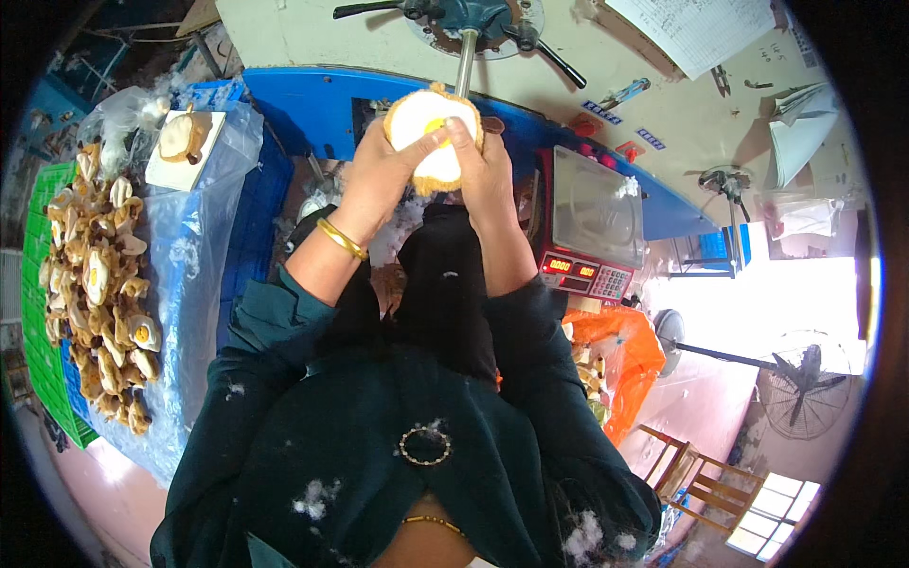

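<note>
A plush piece [410, 115] shaped like a slice of toast, with a white face, brown edge and yellow centre, is up in front of me. My left hand [375, 178] grips its left side, and my right hand [487, 176] grips its right side. Both thumbs press on the yellow centre. Just behind the plush a metal tube [466, 68] comes down from a machine head [473, 13] with black handles. Whether the tube goes into the plush is hidden.
Many similar brown and white plush pieces [97, 275] are heaped in a green crate [47, 312] at left. Beside it, clear plastic [194, 256] covers a blue crate. A red digital scale [595, 227] stands at right, above an orange bag [636, 350]. White fluff clings to my clothes.
</note>
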`<state>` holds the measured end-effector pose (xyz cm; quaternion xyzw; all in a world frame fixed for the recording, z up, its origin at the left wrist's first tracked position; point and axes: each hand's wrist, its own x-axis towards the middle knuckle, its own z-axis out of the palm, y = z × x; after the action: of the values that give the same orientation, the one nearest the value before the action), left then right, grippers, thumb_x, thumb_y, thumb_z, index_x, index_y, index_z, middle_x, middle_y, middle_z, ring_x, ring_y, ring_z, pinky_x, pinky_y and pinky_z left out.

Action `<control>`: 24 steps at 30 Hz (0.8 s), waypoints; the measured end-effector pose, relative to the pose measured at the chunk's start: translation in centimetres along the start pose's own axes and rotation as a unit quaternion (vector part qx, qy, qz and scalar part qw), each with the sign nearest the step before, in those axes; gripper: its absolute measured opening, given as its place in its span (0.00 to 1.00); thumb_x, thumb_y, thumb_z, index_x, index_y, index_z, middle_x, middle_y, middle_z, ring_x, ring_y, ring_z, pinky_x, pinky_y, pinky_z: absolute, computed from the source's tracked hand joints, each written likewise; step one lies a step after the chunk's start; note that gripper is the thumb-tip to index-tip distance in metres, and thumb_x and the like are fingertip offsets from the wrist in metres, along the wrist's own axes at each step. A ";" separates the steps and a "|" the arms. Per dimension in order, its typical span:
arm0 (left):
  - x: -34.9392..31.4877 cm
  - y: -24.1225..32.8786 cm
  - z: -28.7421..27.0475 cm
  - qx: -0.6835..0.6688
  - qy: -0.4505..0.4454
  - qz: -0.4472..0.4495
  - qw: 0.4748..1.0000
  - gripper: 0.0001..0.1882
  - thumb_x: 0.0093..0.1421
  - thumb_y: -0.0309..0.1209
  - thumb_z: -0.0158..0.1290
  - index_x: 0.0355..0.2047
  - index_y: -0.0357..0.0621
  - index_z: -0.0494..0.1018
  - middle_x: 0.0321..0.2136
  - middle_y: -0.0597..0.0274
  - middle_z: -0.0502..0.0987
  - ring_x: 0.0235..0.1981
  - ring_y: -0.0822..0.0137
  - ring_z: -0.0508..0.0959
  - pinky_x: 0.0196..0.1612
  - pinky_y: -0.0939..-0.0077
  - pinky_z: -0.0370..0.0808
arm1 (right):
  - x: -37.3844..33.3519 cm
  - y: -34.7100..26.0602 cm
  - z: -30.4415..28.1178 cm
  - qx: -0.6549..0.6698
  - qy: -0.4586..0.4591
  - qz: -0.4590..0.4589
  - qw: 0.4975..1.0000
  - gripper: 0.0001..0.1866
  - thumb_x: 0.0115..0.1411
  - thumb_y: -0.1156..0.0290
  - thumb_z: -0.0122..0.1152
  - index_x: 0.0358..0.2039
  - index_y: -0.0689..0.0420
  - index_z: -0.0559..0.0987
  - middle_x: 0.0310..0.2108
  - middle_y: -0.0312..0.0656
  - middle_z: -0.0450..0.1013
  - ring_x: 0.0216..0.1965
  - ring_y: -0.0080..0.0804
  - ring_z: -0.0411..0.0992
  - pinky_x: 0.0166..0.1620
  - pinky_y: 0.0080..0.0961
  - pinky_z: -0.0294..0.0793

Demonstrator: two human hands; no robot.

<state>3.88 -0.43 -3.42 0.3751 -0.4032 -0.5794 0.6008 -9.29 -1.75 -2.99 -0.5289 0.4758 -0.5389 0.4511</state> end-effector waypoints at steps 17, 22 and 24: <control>-6.2 -1.7 -3.9 0.026 -0.117 -0.096 0.988 0.26 0.62 0.29 0.56 0.58 0.40 0.62 0.52 0.56 0.71 0.52 0.65 0.73 0.55 0.69 0.73 | -3.3 2.0 -7.7 -0.021 -0.107 0.144 0.984 0.22 0.50 0.64 0.75 0.39 0.67 0.79 0.32 0.42 0.78 0.32 0.23 0.76 0.36 0.23 0.76; -6.8 -2.4 -5.8 0.010 -0.054 -0.178 0.982 0.16 0.65 0.33 0.53 0.50 0.39 0.71 0.42 0.60 0.77 0.42 0.70 0.77 0.45 0.78 0.76 | -0.8 11.2 -29.2 -0.421 0.066 0.164 0.890 0.31 0.46 0.44 0.72 0.33 0.64 0.83 0.25 0.46 0.79 0.28 0.29 0.78 0.34 0.28 0.76; -7.0 -3.1 -6.0 0.009 -0.060 -0.201 0.978 0.14 0.65 0.34 0.53 0.48 0.40 0.72 0.40 0.62 0.78 0.39 0.74 0.78 0.42 0.80 0.76 | -1.1 10.5 -31.9 -0.391 0.106 0.246 0.881 0.31 0.46 0.43 0.72 0.33 0.63 0.83 0.24 0.46 0.79 0.27 0.34 0.78 0.33 0.29 0.76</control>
<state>8.19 6.29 -8.96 0.4182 -0.3600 -0.7064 0.4432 -41.35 -0.94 -13.11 -0.4681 0.8073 -0.2338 0.2729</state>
